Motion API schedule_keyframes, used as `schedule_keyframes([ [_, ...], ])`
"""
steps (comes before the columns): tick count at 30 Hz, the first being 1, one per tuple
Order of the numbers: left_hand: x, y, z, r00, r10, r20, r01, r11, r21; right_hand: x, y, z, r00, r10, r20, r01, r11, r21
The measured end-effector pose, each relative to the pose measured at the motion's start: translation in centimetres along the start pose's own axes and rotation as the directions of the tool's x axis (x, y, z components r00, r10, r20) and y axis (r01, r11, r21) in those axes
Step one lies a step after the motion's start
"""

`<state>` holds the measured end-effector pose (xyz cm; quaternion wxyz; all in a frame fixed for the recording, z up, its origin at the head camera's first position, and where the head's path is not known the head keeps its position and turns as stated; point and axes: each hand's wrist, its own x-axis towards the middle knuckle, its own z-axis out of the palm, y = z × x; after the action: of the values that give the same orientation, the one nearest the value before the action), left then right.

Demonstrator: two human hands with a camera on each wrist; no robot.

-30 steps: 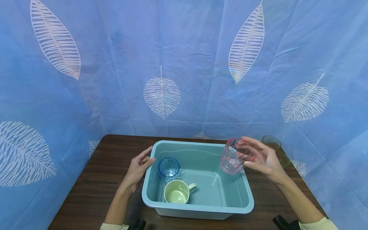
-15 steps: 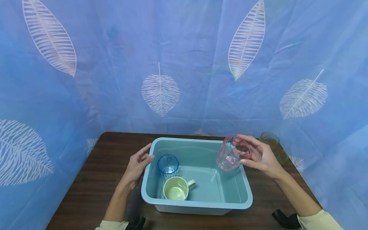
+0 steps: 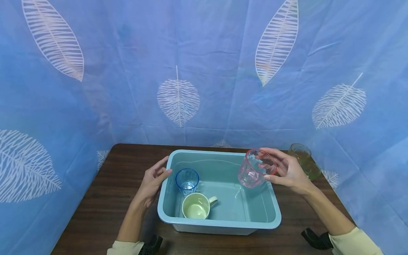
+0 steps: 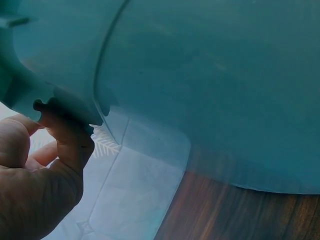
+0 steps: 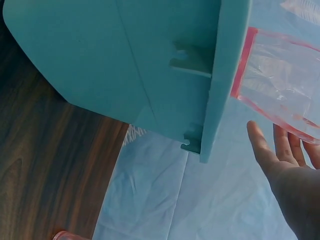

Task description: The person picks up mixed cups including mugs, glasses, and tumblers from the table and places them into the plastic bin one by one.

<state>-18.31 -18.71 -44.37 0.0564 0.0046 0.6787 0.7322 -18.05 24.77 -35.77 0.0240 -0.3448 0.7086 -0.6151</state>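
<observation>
Fingers of your left hand grip the left rim of the basin, thumb over the edge and the others curled beneath it, which looks like a steadying hold. Take the basin, standing on the desk, as your landmark.

Inside it, toward its left end, you have a blue-rimmed cup standing upright. Just in front of that, near the basin's front wall and on your side, sits a pale green mug, upright, handle pointing toward the basin's right end; you can't tell whether the two touch.

Further along, a pink cup is tilted at the basin's right end, above the floor of it, mouth turned toward your right hand. That hand pinches it near the mouth, fingers and thumb close about the rim, so it isn't released.

Beyond the basin's right end, partly behind that hand, amber-tinted glassware stands outside; you can't tell whether it is one piece or two.

As a judgement, if the basin is collecting these, two are in, the pink cup awaits placing, and the amber glassware remains untouched.
</observation>
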Motion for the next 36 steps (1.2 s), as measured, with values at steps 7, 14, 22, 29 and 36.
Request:
schedule_keyframes([
  [7,-0.1,0.0,-0.1,1.0,0.011,0.001,-0.011,1.0,0.0,0.4,-0.2,0.0,1.0,-0.005,0.017,0.006,1.0,-0.029],
  [14,-0.2,0.0,-0.2,1.0,0.001,-0.001,-0.001,1.0,-0.014,1.2,-0.4,0.5,0.998,-0.022,0.05,0.024,0.999,-0.032],
  [22,0.1,0.0,-0.1,1.0,0.009,0.007,-0.009,1.0,-0.014,2.3,-0.7,1.0,0.996,-0.003,0.086,0.011,0.996,-0.085],
  [29,0.0,0.0,0.0,1.0,0.014,0.011,-0.013,0.999,-0.037,3.1,-0.7,1.4,0.993,0.051,0.106,-0.038,0.992,-0.122],
  [36,0.0,0.1,-0.1,1.0,0.012,0.001,-0.012,1.0,-0.018,3.8,-0.6,1.6,0.99,0.075,0.124,-0.05,0.98,-0.193],
])
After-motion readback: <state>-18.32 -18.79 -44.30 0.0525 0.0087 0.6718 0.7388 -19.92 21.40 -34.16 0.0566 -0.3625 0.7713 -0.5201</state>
